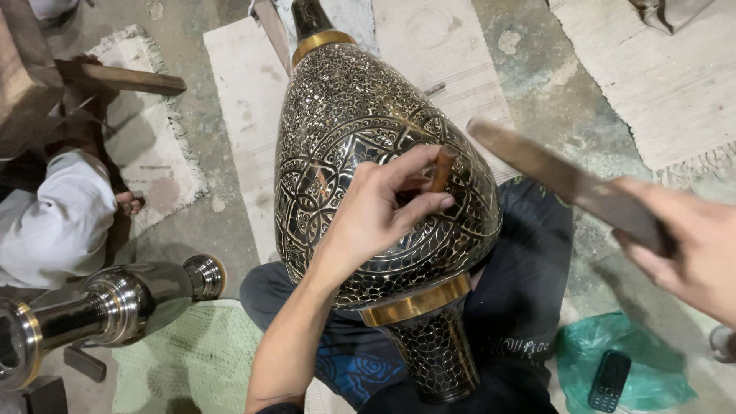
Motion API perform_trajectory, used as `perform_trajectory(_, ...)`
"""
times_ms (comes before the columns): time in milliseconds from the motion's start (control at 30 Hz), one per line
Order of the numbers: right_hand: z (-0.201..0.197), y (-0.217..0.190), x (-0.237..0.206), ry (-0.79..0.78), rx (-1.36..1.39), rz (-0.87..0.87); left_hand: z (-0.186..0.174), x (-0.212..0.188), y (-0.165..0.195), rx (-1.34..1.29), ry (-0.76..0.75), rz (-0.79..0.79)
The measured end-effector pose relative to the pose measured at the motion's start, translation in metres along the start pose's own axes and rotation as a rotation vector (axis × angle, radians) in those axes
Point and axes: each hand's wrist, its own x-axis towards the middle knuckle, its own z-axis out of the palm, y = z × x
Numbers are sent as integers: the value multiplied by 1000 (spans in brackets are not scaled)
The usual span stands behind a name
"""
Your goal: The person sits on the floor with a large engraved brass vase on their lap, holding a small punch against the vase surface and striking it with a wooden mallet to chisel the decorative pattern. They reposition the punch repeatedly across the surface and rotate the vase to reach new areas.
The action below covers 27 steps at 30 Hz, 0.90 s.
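A large engraved metal vase (360, 130), dark with silver patterns and brass bands, lies tilted across my lap. My left hand (379, 211) rests on its belly and pinches a short brown chisel (441, 169) against the surface. To the right, my right hand (682, 241) grips a flat wooden mallet stick (563, 184), raised in the air and blurred, its tip pointing toward the chisel.
A polished metal vase part (115, 303) lies at the lower left. Another person in white clothing (54, 218) sits at the left edge. A green plastic bag (621, 364) with a dark phone (609, 381) lies at the lower right. Worn mats (659, 84) cover the concrete floor.
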Motion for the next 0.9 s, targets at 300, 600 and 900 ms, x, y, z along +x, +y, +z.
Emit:
perform_trajectory(300,-10,28,31,3,370,-176,0,0,-1,-7,8,110)
perform_trajectory(600,-15,44,41,-188,334,-168,-1,4,0,46,-73,-41)
perform_trajectory(900,-4,37,8,-144,181,53,-1,-6,-16,41,4,100)
